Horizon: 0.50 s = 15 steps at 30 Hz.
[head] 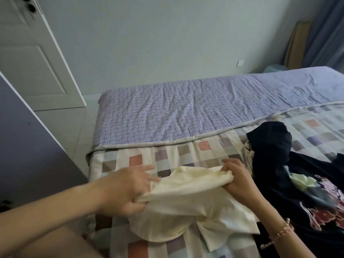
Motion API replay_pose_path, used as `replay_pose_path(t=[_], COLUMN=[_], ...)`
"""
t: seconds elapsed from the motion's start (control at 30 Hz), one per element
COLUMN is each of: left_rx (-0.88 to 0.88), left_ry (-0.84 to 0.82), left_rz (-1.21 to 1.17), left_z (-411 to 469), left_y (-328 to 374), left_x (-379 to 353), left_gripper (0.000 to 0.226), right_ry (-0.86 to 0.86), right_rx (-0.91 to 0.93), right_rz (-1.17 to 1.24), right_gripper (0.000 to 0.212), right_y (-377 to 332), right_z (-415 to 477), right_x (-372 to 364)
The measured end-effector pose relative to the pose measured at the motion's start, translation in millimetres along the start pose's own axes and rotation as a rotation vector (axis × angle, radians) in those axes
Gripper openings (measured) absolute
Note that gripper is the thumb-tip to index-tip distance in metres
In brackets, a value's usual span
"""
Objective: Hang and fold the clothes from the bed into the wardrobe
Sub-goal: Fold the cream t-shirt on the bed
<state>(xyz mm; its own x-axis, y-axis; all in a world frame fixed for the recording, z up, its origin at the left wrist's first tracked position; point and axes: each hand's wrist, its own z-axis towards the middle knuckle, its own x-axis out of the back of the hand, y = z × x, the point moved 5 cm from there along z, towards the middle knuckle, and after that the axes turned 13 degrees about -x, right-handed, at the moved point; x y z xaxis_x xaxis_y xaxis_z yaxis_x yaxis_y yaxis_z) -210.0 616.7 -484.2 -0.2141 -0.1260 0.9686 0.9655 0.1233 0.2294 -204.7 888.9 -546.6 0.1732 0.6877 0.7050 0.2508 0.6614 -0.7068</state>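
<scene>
A cream garment [188, 203] lies crumpled on the checked bedcover [167, 151] in front of me. My left hand [128, 190] pinches its left upper edge between thumb and fingers. At the right upper edge my right hand [236, 177] grips a bunched fold. A tied bow of the same cream cloth hangs toward the near edge of the bed. To the right lies a black T-shirt [290, 175] with a pink and red print, partly over another pale cloth piece. The wardrobe is not clearly in view.
A purple patterned blanket [186, 112] covers the far half of the bed. A white door [33, 58] stands at the left, with a dark purple panel [28, 146] beside me. Blue curtains [327, 30] hang at the far right. A tiled floor strip runs left of the bed.
</scene>
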Motion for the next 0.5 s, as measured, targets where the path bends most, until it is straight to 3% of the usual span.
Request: replay_pose_path(t=[0.13, 0.2, 0.23, 0.3, 0.4, 0.43, 0.5], left_rx=[0.111, 0.308, 0.49, 0.753, 0.868, 0.803, 0.646], left_ry=[-0.115, -0.166, -0.274, -0.542, -0.78, -0.738, -0.463], left_rz=[0.06, 0.195, 0.169, 0.068, -0.25, -0.35, -0.459], left_z=[-21.1, -23.0, -27.9, -48.1, -61.7, -53.3, -25.8], left_y=[11.3, 5.5, -1.9, -20.0, -29.1, -26.7, -13.5], left_x=[-18.7, -17.2, -21.3, -40.6, -58.1, -61.2, -55.0], left_gripper=[0.023, 0.019, 0.032, 0.049, 0.068, 0.055, 0.029], right_ry=[-0.109, -0.119, -0.092, -0.039, -0.157, -0.245, -0.442], right_rx=[-0.035, -0.029, -0.044, -0.056, 0.034, 0.085, 0.159], right_rz=[0.082, -0.019, -0.058, -0.065, 0.091, 0.175, 0.282], right_gripper=[0.038, 0.025, 0.02, 0.037, 0.04, 0.031, 0.007], right_y=[-9.1, -7.6, -6.7, -9.8, -38.6, -52.9, -81.0], right_z=[-4.3, -1.8, -0.1, 3.0, -4.2, -9.6, -19.4], right_x=[-13.3, -16.0, -14.2, -8.4, -7.3, -8.0, -8.4])
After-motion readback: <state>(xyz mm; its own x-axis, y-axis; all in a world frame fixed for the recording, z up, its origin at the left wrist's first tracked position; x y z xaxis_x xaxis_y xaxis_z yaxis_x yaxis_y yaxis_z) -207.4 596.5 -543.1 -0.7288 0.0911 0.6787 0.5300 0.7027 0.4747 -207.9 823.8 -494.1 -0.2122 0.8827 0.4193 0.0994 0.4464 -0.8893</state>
